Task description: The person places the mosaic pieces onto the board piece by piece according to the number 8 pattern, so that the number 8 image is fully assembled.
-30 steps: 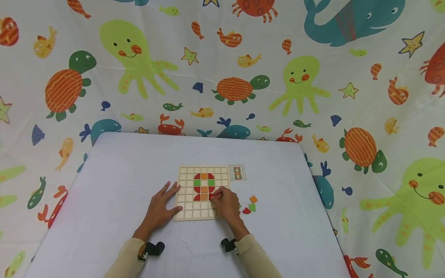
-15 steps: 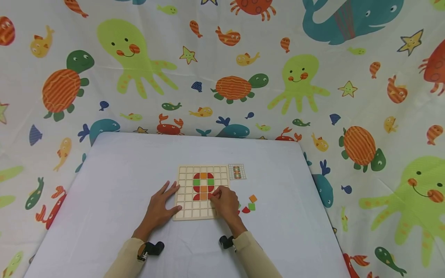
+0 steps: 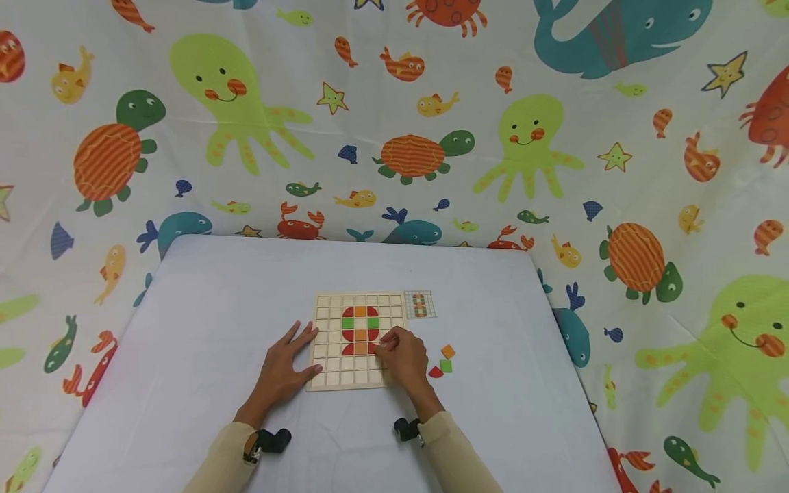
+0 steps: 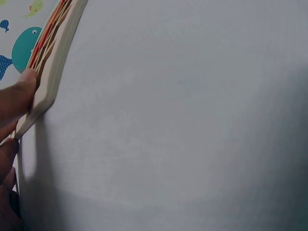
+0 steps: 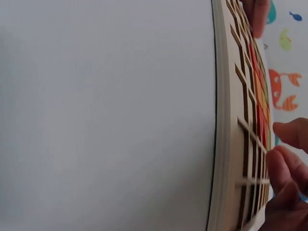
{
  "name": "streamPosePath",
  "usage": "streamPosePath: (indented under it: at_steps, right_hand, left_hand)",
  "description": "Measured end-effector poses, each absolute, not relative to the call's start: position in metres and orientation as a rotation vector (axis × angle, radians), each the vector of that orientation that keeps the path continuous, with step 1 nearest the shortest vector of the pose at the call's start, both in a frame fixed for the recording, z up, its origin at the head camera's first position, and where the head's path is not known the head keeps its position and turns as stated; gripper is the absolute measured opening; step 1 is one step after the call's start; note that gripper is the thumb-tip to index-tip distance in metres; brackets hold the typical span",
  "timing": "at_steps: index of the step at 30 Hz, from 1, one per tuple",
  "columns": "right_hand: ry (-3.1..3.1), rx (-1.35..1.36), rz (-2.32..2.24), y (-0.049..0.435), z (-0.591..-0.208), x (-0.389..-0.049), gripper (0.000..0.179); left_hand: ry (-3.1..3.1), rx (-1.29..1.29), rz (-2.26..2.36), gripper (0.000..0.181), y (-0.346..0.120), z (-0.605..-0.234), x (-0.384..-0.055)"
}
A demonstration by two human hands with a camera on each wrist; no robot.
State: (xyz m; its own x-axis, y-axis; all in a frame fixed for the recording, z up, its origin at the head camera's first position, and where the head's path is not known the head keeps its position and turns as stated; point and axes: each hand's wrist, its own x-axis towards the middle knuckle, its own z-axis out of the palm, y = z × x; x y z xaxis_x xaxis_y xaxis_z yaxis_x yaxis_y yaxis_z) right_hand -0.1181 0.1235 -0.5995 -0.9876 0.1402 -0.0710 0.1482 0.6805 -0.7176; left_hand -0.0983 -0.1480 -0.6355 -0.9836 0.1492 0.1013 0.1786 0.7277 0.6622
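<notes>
A wooden grid board (image 3: pixel 327 378) lies on the table, with red, orange and green tiles set in its middle cells. My left hand (image 3: pixel 281 366) rests at the board's left side, fingers spread and thumb on the edge; the left wrist view shows fingertips on the board's rim (image 4: pixel 54 79). My right hand (image 3: pixel 403 359) is over the board's right part, fingertips beside a red quarter-round tile (image 3: pixel 372 348) in its cell. In the right wrist view the fingertips (image 5: pixel 279 161) stand apart with nothing seen between them.
Right of the board lie loose tiles: an orange square (image 3: pixel 448 351), a green square (image 3: pixel 446 366) and a red quarter-round (image 3: pixel 435 372). A small pattern card (image 3: pixel 420 305) touches the board's upper right corner. A patterned cloth (image 3: pixel 394 89) hangs behind the white table (image 3: pixel 524 411).
My right hand has shifted slightly right, its fingertips drawing off the red tile, which stays in the board. The left hand has stayed in place.
</notes>
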Motion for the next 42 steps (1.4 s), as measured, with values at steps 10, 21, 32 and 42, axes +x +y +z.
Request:
streamPosePath:
  at_steps: [10,21,32,42]
  right_hand:
    - [2.873,0.210,-1.367,0.175,-0.598,-0.119,0.011]
    - [2.859,0.326,-1.344,0.218,-0.602,-0.111,0.007]
    - [2.834,0.292,-1.276,0.232,-0.605,-0.098,0.012]
    - [2.889,0.180,-1.164,0.223,-0.608,-0.088,0.018]
  left_hand:
    - [-2.883,-0.274,-1.126,0.081,-0.148,-0.635,-0.099]
    - [-2.879,-0.290,-1.117,0.081,-0.149,-0.635,-0.099]
    - [-2.881,-0.281,-1.122,0.081,-0.148,-0.637,-0.100]
    - [-2.875,-0.281,-1.131,0.081,-0.148,-0.637,-0.099]
